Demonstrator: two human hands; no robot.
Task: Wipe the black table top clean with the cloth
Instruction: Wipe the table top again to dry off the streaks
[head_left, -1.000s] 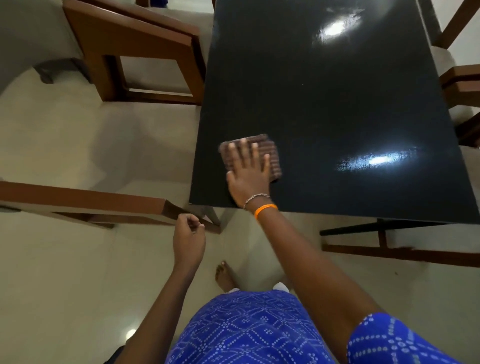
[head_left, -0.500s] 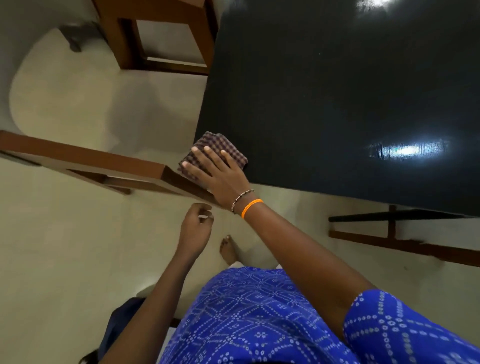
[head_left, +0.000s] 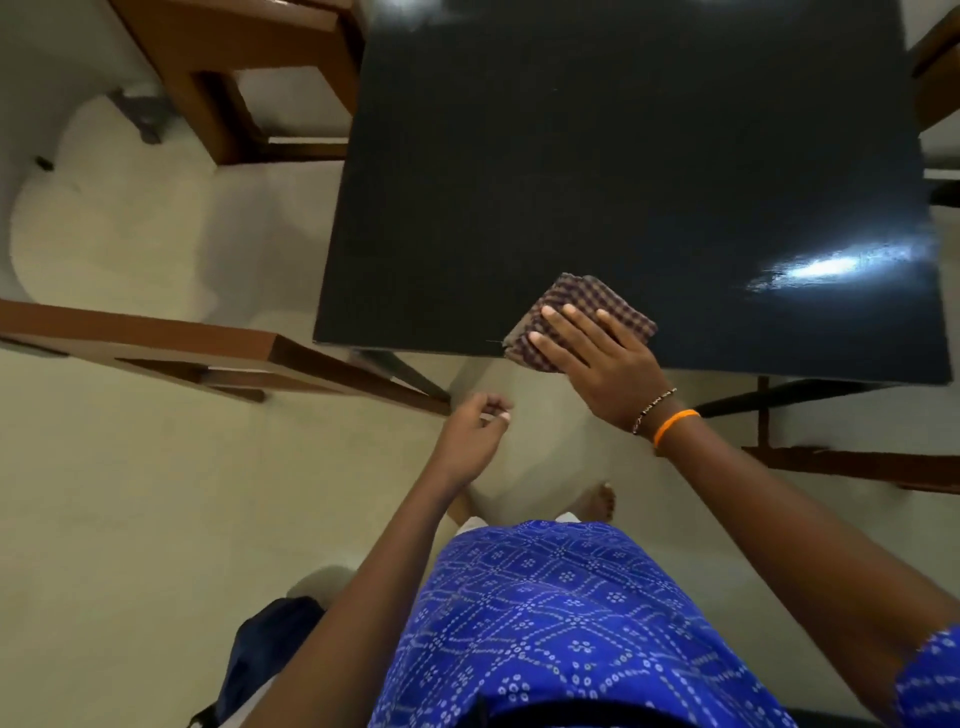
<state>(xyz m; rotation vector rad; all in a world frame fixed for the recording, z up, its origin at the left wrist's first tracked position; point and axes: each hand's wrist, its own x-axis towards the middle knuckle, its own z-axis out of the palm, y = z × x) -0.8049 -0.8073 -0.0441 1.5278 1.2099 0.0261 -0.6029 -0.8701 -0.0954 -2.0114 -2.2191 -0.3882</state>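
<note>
The glossy black table top (head_left: 623, 171) fills the upper middle and right of the head view. A folded brown checked cloth (head_left: 576, 304) lies at its near edge, one corner hanging just over it. My right hand (head_left: 602, 358) presses flat on the cloth, fingers spread, an orange band and a bead bracelet on the wrist. My left hand (head_left: 472, 436) hangs below the table edge over the floor, fingers curled loosely with nothing in them.
A wooden chair (head_left: 244, 78) stands at the table's far left. Another chair's back rail (head_left: 156, 338) juts in from the left near the table's front corner. Wooden chair parts (head_left: 940, 67) show at the right. A dark bag (head_left: 270, 644) lies on the pale floor.
My right hand has slid the cloth from the table's front left corner rightward along the near edge. The left hand stays curled below the edge.
</note>
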